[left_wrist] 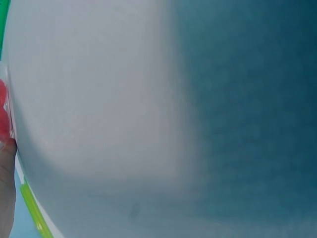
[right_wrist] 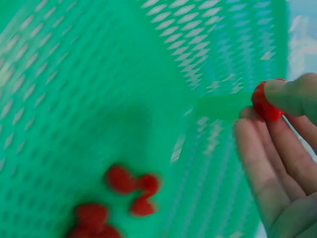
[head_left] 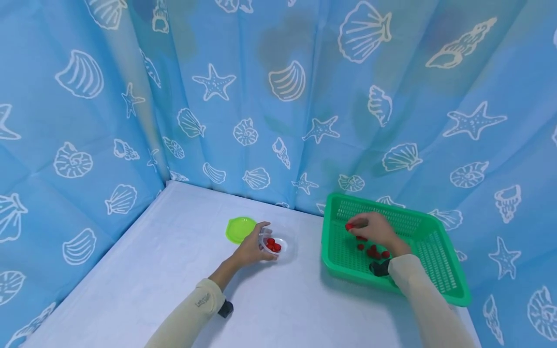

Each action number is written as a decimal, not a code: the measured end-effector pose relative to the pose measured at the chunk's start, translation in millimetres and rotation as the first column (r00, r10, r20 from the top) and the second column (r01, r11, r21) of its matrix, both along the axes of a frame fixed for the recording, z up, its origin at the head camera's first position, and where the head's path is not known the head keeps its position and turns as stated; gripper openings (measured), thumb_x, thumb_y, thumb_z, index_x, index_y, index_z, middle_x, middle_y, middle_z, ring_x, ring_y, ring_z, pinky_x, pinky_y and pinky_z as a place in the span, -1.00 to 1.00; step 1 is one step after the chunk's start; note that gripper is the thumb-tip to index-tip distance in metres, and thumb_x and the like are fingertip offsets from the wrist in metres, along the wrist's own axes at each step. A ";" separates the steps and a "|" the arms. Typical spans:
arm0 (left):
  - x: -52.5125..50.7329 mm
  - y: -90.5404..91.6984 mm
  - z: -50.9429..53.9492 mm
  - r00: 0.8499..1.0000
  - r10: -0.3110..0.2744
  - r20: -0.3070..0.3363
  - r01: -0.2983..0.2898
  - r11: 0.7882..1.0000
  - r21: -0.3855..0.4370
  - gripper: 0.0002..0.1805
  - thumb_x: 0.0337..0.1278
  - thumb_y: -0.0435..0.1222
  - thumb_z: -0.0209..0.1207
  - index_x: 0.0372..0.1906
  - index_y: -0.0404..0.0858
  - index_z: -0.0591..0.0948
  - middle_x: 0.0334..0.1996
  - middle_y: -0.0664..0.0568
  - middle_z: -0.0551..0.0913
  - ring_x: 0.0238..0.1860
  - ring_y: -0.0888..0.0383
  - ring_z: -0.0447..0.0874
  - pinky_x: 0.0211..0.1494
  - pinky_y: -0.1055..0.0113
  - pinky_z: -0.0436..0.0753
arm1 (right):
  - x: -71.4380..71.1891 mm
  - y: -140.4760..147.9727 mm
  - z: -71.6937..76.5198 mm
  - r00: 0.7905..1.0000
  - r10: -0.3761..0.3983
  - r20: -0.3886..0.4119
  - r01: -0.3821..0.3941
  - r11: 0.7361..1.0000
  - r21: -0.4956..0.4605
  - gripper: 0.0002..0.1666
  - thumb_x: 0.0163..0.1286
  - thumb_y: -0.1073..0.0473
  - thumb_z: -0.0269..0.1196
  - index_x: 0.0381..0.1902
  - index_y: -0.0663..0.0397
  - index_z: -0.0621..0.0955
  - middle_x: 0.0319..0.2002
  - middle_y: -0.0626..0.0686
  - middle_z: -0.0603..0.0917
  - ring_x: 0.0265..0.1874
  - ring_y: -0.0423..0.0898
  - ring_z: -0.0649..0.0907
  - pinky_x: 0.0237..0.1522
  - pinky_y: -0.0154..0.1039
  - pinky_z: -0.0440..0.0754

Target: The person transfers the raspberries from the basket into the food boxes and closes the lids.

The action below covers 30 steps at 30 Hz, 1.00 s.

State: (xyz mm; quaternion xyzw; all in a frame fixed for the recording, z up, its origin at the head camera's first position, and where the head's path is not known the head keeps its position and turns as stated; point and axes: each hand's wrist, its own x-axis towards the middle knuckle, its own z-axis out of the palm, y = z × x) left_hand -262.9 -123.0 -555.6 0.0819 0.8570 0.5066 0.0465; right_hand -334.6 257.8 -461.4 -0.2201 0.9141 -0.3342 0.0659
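Observation:
In the head view my left hand [head_left: 254, 247] grips a clear plastic container [head_left: 285, 241] from its left side, thumb and fingers around it, with several red pieces [head_left: 273, 245] inside. My right hand [head_left: 375, 228] is over the green basket [head_left: 348, 271], pinching one small red piece [head_left: 349, 226]. The right wrist view shows that red piece [right_wrist: 267, 101] between thumb and fingers. More red pieces [right_wrist: 120, 179] lie on the basket's floor below. At the left edge of the left wrist view, part of my left hand [left_wrist: 7, 186] touches the container.
A lime green lid [head_left: 241, 229] lies on the white table [head_left: 130, 290], just left of the container. Behind the table hangs a blue curtain [head_left: 261, 48] with white shell and starfish prints. The green basket stands at the right, its rim raised.

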 end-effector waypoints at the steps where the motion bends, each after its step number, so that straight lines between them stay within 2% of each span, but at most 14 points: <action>1: 0.4 -0.1 -0.6 1.000 0.002 0.004 -0.002 1.000 -0.002 0.11 -0.25 -0.22 0.57 0.45 -0.05 0.15 0.25 0.02 0.46 0.26 0.01 0.41 0.08 0.12 0.62 | 1.2 -5.3 3.1 1.000 0.009 -0.008 -0.009 1.000 -0.013 -0.66 0.33 0.15 0.32 0.06 0.08 0.65 -0.07 0.08 0.70 -0.09 0.04 0.67 -0.12 0.01 0.65; 6: 0.7 -0.8 0.0 1.000 -0.001 0.006 0.001 1.000 -0.009 0.12 -0.26 -0.21 0.57 0.46 -0.03 0.14 0.25 0.05 0.45 0.27 0.03 0.39 0.09 0.14 0.62 | 4.4 -33.0 25.5 0.997 0.039 -0.067 -0.047 0.992 -0.116 -0.59 0.35 0.13 0.31 0.14 0.09 0.60 0.02 0.08 0.65 -0.01 0.06 0.63 -0.07 -0.03 0.65; 9: 0.9 -0.5 1.3 1.000 -0.004 0.000 0.004 1.000 -0.006 0.11 -0.24 -0.22 0.56 0.46 -0.04 0.14 0.26 0.04 0.45 0.28 0.04 0.39 0.11 0.14 0.61 | 7.1 -51.2 37.5 0.993 0.039 -0.113 -0.059 0.982 -0.179 -0.63 0.34 0.16 0.32 0.08 0.16 0.64 -0.01 0.09 0.64 -0.04 0.06 0.64 -0.07 -0.11 0.67; 12: 1.5 -0.4 1.4 1.000 -0.007 -0.001 0.007 1.000 0.001 0.11 -0.24 -0.24 0.56 0.46 -0.05 0.13 0.27 0.02 0.44 0.28 0.03 0.38 0.12 0.13 0.60 | 11.2 -70.4 42.6 0.986 0.050 -0.158 -0.088 0.967 -0.241 -0.67 0.30 0.25 0.34 0.02 0.21 0.66 -0.04 0.12 0.63 -0.09 0.08 0.66 -0.10 -0.14 0.68; 16: 1.7 -0.9 -0.6 1.000 0.000 -0.003 0.000 1.000 0.005 0.12 -0.24 -0.23 0.56 0.46 -0.05 0.13 0.27 0.01 0.45 0.28 0.02 0.39 0.11 0.12 0.61 | 16.8 -96.4 39.9 0.983 0.071 -0.167 -0.114 0.959 -0.261 -0.70 0.25 0.34 0.35 -0.03 0.19 0.69 -0.06 0.11 0.63 -0.11 0.07 0.66 -0.13 -0.17 0.69; 23: 1.4 0.0 -2.4 1.000 0.012 0.007 -0.012 1.000 0.013 0.11 -0.24 -0.23 0.56 0.46 -0.04 0.14 0.25 -0.01 0.46 0.27 0.01 0.40 0.09 0.10 0.62 | 33.9 -144.2 32.8 0.986 0.081 -0.147 -0.108 0.977 -0.184 -0.70 0.19 0.32 0.41 -0.08 0.14 0.71 -0.13 0.04 0.63 -0.15 -0.02 0.67 -0.13 -0.18 0.69; 30: 2.7 3.0 -0.7 1.000 0.027 0.008 -0.028 0.999 0.018 0.11 -0.25 -0.24 0.56 0.45 -0.04 0.15 0.25 -0.02 0.46 0.26 -0.01 0.42 0.09 0.10 0.62 | 49.8 -173.3 12.3 0.985 0.068 -0.160 -0.091 0.986 -0.141 -0.60 0.10 0.31 0.47 -0.05 0.04 0.71 -0.12 -0.03 0.64 -0.14 -0.09 0.66 -0.13 -0.16 0.69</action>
